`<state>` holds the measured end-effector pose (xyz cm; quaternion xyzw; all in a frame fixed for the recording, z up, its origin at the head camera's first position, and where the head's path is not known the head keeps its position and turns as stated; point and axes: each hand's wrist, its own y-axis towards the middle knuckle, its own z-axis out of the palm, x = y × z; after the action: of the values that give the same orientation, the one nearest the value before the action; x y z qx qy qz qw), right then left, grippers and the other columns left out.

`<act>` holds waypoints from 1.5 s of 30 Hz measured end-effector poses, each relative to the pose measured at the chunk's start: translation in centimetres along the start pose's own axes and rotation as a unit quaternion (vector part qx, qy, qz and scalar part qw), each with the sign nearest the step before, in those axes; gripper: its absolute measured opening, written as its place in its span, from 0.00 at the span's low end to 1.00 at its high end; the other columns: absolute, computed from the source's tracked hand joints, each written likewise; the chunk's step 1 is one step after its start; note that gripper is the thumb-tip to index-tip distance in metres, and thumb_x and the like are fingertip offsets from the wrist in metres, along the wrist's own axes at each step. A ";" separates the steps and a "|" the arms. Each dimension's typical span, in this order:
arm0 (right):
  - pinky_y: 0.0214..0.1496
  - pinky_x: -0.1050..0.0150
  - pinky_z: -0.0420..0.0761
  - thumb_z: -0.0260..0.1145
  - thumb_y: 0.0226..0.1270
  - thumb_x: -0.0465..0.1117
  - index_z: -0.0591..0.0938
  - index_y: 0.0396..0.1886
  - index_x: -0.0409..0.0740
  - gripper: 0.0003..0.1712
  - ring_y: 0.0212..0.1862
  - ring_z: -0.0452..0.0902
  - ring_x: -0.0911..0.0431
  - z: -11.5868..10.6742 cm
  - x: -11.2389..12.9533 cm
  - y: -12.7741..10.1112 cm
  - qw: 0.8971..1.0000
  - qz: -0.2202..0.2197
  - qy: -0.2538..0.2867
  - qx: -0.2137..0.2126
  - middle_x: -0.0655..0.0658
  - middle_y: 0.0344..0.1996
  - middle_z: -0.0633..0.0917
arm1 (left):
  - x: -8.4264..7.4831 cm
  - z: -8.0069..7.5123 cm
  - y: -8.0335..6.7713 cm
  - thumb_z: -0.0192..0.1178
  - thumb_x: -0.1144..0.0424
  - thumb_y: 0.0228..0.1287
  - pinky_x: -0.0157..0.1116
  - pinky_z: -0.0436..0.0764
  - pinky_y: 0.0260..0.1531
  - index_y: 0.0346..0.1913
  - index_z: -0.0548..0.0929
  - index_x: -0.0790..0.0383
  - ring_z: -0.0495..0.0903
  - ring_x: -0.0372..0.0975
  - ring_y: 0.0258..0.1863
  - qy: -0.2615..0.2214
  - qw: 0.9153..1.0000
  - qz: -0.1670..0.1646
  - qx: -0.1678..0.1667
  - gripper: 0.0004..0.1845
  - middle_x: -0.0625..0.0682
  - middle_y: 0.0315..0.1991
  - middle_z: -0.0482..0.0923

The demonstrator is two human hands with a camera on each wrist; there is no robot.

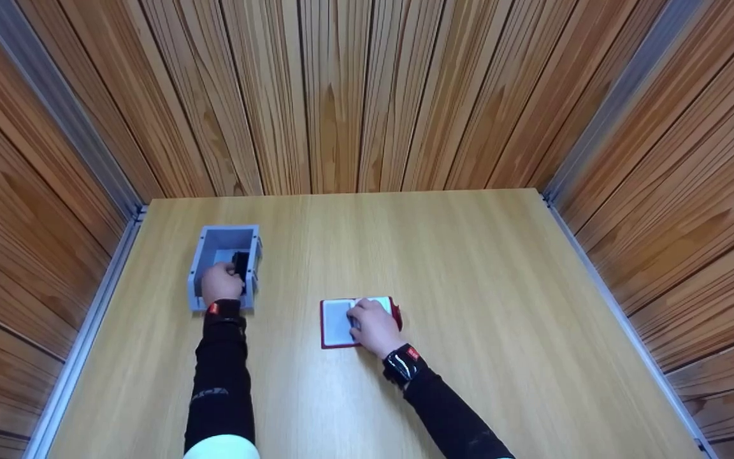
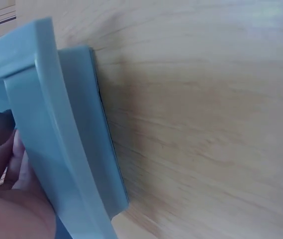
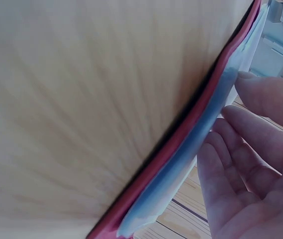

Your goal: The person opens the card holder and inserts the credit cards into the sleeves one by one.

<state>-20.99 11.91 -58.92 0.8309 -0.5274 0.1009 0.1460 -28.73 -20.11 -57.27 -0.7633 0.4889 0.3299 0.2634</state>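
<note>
While fingers of the right hand (image 1: 374, 326) lie fairly straight on the white pages of the red-covered open notebook (image 1: 336, 324), the left hand (image 1: 221, 283) curls round a small black object (image 1: 240, 263) in the open-topped grey-blue plastic box (image 1: 204, 250).
L fingers grasp the black item w/ thumb side up, inside the box near the left of the wooden table (image 1: 482, 268); R fingers loose, pressing paper, nothing clenched. Notebook sits mid-table, just right of box. Prob. light, thin, floppy pages w/ stiffer cover; best taken by cover edge. Black item looks small, rigid; pinch its sides.
</note>
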 end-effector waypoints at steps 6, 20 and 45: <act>0.50 0.57 0.79 0.75 0.56 0.38 0.86 0.48 0.41 0.19 0.47 0.77 0.49 0.0 0.1 0.0 1.000 0.002 -0.001 0.000 0.44 0.45 0.82 | -0.1 -0.1 -0.4 0.51 0.76 0.65 0.51 0.75 0.54 0.59 0.78 0.72 0.77 0.57 0.53 -0.003 1.000 -0.011 0.002 0.20 0.66 0.50 0.81; 0.48 0.57 0.79 0.75 0.55 0.39 0.86 0.47 0.41 0.18 0.46 0.78 0.49 0.1 -0.1 0.0 1.000 -0.001 -0.001 -0.004 0.45 0.44 0.81 | -1.4 -0.8 -1.2 0.52 0.73 0.63 0.52 0.73 0.54 0.52 0.82 0.71 0.77 0.58 0.54 0.005 0.994 -0.018 -0.108 0.16 0.67 0.50 0.80; 0.47 0.57 0.79 0.75 0.53 0.37 0.87 0.45 0.41 0.17 0.45 0.78 0.48 0.1 -0.1 -0.1 1.000 -0.011 0.005 -0.017 0.44 0.42 0.82 | -4.8 -2.9 -1.8 0.56 0.76 0.62 0.46 0.74 0.50 0.51 0.82 0.74 0.79 0.53 0.43 -0.128 0.969 0.035 -0.209 0.14 0.65 0.42 0.80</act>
<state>-20.93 12.00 -59.08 0.8337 -0.5187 0.0949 0.1637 -27.77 -18.80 -51.63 -0.7353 0.3976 0.5290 0.1465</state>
